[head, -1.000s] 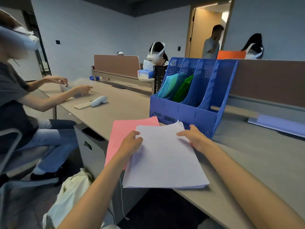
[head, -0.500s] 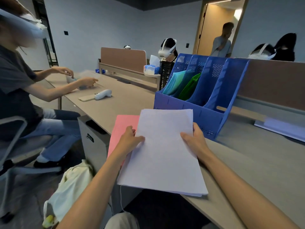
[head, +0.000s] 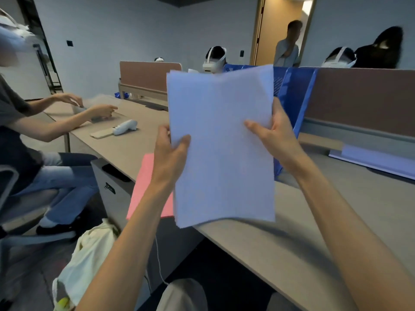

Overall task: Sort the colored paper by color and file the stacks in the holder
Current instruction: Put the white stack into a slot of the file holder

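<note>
I hold a stack of pale lilac paper [head: 222, 140] upright above the desk, in front of my view. My left hand [head: 171, 153] grips its left edge, thumb on the front. My right hand [head: 272, 133] grips its right edge the same way. The stack hides most of the blue file holder [head: 296, 95], of which only the right-hand dividers show. A pink paper stack [head: 146, 189] lies flat on the desk under my left forearm, overhanging the front edge.
The grey desk [head: 336, 221] runs to the right, with a lilac sheet [head: 377, 160] under the brown partition [head: 363, 97]. A seated person [head: 33, 131] works at the left, by a phone and a white controller [head: 123, 129]. A cream bag [head: 89, 250] lies on the floor.
Both hands have lifted the lilac stack off the desk and tipped it upright. It now covers the holder and its teal and green papers.
</note>
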